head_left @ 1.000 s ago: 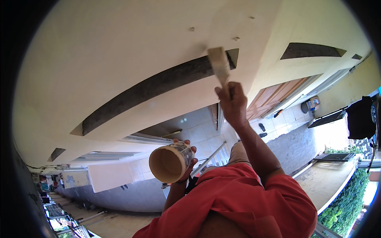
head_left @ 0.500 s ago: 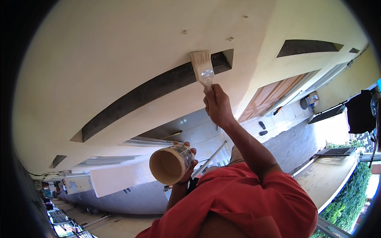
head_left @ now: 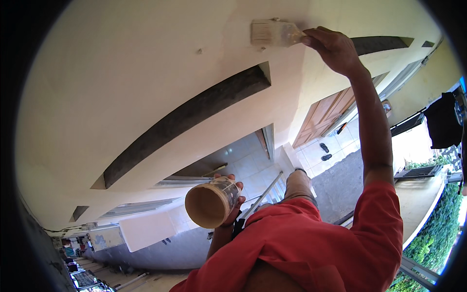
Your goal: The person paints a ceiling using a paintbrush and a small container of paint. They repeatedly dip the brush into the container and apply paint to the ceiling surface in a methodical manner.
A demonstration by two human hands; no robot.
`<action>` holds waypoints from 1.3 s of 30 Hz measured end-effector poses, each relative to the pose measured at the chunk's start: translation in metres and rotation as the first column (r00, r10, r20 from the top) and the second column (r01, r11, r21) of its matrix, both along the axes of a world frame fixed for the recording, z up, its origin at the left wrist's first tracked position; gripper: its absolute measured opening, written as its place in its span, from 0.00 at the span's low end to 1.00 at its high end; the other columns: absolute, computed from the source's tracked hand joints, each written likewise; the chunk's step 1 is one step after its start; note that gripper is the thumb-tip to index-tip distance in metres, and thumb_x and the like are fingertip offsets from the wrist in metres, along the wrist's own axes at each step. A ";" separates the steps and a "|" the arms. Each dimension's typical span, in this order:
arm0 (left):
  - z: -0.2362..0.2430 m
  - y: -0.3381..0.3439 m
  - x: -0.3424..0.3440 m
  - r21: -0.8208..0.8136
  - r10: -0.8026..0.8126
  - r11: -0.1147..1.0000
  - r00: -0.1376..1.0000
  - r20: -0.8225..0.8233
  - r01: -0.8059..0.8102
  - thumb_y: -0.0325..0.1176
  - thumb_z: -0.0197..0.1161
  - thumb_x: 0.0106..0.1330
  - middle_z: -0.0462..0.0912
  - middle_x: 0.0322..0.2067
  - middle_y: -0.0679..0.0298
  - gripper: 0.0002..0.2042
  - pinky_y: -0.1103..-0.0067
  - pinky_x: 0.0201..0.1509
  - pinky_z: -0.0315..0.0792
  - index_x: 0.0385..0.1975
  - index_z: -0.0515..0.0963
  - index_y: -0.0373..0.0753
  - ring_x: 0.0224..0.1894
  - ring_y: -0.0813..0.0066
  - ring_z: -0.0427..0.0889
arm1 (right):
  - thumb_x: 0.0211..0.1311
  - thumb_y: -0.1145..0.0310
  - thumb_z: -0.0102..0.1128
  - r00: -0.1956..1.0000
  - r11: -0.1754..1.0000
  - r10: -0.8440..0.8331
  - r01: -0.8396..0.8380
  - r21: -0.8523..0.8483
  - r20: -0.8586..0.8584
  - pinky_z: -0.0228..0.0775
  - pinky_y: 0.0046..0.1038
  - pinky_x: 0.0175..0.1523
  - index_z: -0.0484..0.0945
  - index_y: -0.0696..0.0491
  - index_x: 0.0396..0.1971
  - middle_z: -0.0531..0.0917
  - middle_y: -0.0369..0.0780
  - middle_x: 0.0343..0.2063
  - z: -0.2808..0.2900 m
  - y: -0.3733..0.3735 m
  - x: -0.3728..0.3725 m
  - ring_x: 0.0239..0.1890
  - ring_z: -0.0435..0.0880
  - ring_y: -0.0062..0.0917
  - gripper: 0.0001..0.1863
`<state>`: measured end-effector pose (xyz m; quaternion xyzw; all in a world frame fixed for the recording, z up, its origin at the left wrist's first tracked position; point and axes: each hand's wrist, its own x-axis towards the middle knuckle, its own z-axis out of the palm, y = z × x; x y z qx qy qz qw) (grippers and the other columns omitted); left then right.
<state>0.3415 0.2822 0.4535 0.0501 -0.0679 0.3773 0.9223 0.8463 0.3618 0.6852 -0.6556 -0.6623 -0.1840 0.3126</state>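
My right hand (head_left: 332,51) grips a paintbrush (head_left: 274,32) by its handle, with the pale bristles lying sideways against the upper wall (head_left: 121,58), beside small wall plugs and a darker cream patch. Just below the brush is a long, dark recessed slot (head_left: 185,112) in the wall. Low in the middle, my left hand (head_left: 233,202) is wrapped round a cream-coated cylindrical container (head_left: 204,204), held tilted with its open mouth toward the camera.
A wooden door (head_left: 318,117) stands right of center above a tiled floor (head_left: 311,155) with dark slippers (head_left: 325,152). A metal rail (head_left: 260,194) runs beside my legs. A low parapet (head_left: 413,204) with foliage (head_left: 433,233) lies at the right, and dark cloth (head_left: 440,119) hangs above it.
My right hand has moved up and right with the brush, turning it from upright to horizontal, away from the slot's edge. My left hand and container have barely moved.
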 end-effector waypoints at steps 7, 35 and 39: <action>-0.005 -0.003 -0.004 -0.037 0.009 0.999 1.000 -0.002 -0.009 0.55 0.64 0.77 0.63 0.76 0.56 0.32 0.47 0.66 0.72 0.79 0.67 0.57 0.77 0.46 0.60 | 0.83 0.50 0.60 0.967 0.971 -0.237 0.240 0.012 -0.095 0.77 0.44 0.42 0.87 0.49 0.51 0.88 0.41 0.39 -0.048 -0.052 0.067 0.35 0.87 0.41 0.18; -0.030 -0.006 -0.015 -0.046 -0.005 0.999 0.999 0.052 0.007 0.59 0.64 0.76 0.65 0.78 0.54 0.33 0.47 0.68 0.73 0.79 0.69 0.59 0.78 0.46 0.60 | 0.90 0.56 0.48 0.468 0.937 0.302 0.013 0.348 -0.831 0.58 0.23 0.18 0.79 0.63 0.50 0.74 0.35 0.22 0.052 -0.031 -0.119 0.13 0.69 0.17 0.22; -0.024 -0.008 -0.010 -0.058 0.012 0.998 0.998 0.068 -0.008 0.58 0.63 0.77 0.65 0.78 0.55 0.33 0.45 0.68 0.72 0.79 0.69 0.59 0.77 0.45 0.61 | 0.90 0.56 0.45 0.232 0.958 0.286 -0.083 0.274 -0.930 0.61 0.26 0.16 0.75 0.61 0.48 0.74 0.38 0.21 0.052 0.004 -0.139 0.12 0.71 0.21 0.21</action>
